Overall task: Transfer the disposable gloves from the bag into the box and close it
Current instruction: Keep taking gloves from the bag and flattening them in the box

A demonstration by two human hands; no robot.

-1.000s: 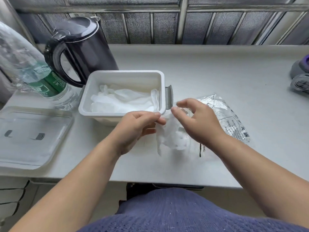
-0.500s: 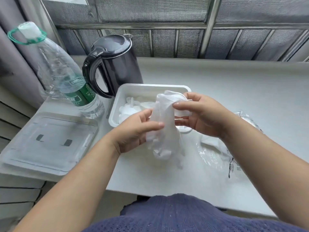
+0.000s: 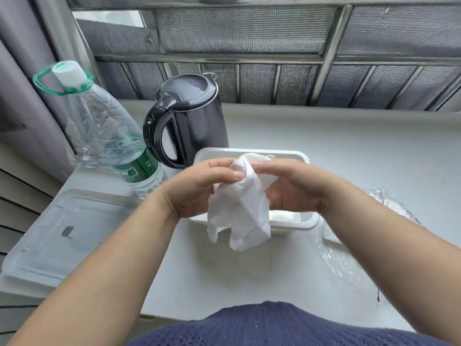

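Raised a bit since half a second ago, the bunch of thin white plastic disposable gloves (image 3: 239, 213) is pinched at its top by the left hand (image 3: 197, 191) and right hand (image 3: 296, 188), over the white rectangular plastic box (image 3: 214, 151) (lidless, near the desk's (image 3: 361, 156) front edge), so dropping-in looks imminent.

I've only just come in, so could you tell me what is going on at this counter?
A person grips a bunch of gloves with the left hand and right hand, over the open box. The lid lies on the left, by the bottle and kettle; the bag lies crumpled on the right.
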